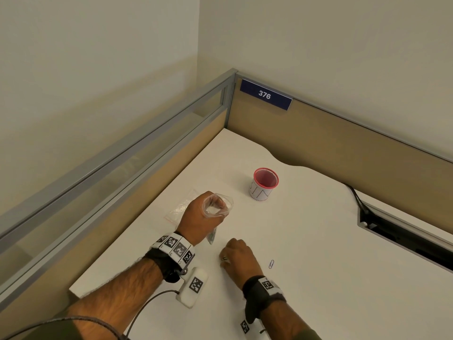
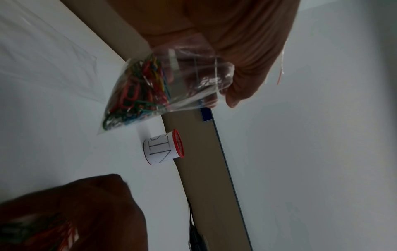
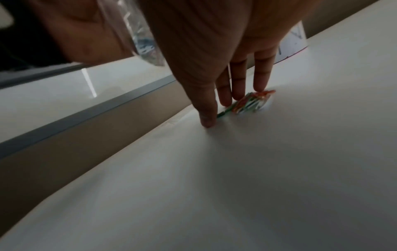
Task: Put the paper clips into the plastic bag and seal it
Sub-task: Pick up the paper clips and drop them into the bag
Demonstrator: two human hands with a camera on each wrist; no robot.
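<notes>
My left hand point(image 1: 196, 214) is raised over the white desk point(image 1: 306, 241) and grips a clear plastic bag point(image 1: 217, 206) with its mouth held open. The bag point(image 2: 150, 88) hangs below the fingers with several coloured paper clips point(image 2: 133, 95) in its bottom. My right hand point(image 1: 236, 256) is down on the desk just in front of it. Its fingers point(image 3: 238, 81) are straight, and their tips and the thumb touch a small pile of coloured clips point(image 3: 251, 101). One loose blue clip point(image 1: 271, 264) lies to the right of that hand.
A red mesh cup point(image 1: 264, 184) with a paper label reading BIN stands behind the hands. A second, flat plastic bag point(image 1: 180, 207) lies on the desk left of my left hand. Partition walls point(image 1: 318, 138) close the back and left; a cable slot point(image 1: 397, 236) opens at right.
</notes>
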